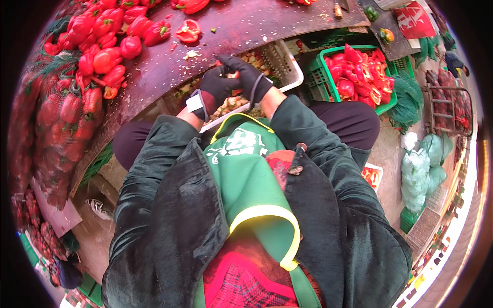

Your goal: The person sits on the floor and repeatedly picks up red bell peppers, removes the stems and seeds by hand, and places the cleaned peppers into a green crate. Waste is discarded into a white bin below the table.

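My two black-gloved hands meet over a white plastic crate (294,73) holding pepper cores and seeds. Between my left hand (214,89) and my right hand (249,77) there is a piece of red bell pepper (235,92), mostly covered by the fingers. Both hands appear closed on it. Whether a knife is among the fingers cannot be seen. A white square piece sits at my left wrist. On the table (227,29) just beyond, a cut-open red pepper (188,30) lies near a pale pepper core (191,54).
Whole red bell peppers (104,34) are piled at the table's left, beside mesh sacks of peppers (69,127). At my right a green plastic crate (321,73) holds cut red peppers. Green netting (406,98) hangs beside it. A knife-like handle (338,10) lies near the table's far edge.
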### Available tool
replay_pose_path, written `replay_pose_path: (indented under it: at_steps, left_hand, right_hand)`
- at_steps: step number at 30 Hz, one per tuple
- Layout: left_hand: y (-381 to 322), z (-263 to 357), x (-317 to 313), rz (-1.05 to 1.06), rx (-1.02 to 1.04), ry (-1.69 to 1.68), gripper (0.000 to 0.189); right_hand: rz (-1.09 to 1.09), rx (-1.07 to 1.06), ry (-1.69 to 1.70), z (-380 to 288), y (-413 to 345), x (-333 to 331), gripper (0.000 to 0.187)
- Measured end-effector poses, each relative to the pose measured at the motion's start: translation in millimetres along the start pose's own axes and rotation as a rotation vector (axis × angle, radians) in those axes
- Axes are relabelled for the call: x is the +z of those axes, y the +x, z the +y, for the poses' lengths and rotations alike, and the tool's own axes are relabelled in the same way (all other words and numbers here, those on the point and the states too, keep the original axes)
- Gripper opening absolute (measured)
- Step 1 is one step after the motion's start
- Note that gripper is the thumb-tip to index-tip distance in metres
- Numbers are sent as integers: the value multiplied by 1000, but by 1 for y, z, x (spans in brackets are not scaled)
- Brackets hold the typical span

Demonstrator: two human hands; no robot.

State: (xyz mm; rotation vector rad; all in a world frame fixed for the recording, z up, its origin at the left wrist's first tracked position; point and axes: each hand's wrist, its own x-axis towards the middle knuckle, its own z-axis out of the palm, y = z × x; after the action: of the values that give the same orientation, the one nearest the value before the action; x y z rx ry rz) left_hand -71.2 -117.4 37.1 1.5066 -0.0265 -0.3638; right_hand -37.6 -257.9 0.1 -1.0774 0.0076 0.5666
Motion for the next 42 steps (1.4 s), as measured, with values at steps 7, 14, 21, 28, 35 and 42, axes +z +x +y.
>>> replay_pose_path:
  at_steps: [7, 14, 21, 28, 35, 42]
  left_hand:
    - [-3, 14, -12, -121, 101, -312, 24]
    - [3, 5, -23, -169, 160, -335, 22]
    - [0, 1, -23, -81, -97, -576, 26]
    - [6, -23, -31, 341, -236, -210, 27]
    - [9, -20, -45, 469, -108, -287, 26]
    - [3, 13, -68, 678, 70, -329, 28]
  right_hand:
    - [-306, 175, 583, -18, -2, -18, 31]
    - [-224, -140, 488, -25, -4, -42, 36]
    - [319, -714, 673, -96, -42, -141, 60]
    - [483, -436, 595, -79, -9, -146, 69]
    - [217, -653, -1513, -29, 134, 34, 52]
    - [42, -209, -822, -63, 131, 80, 40]
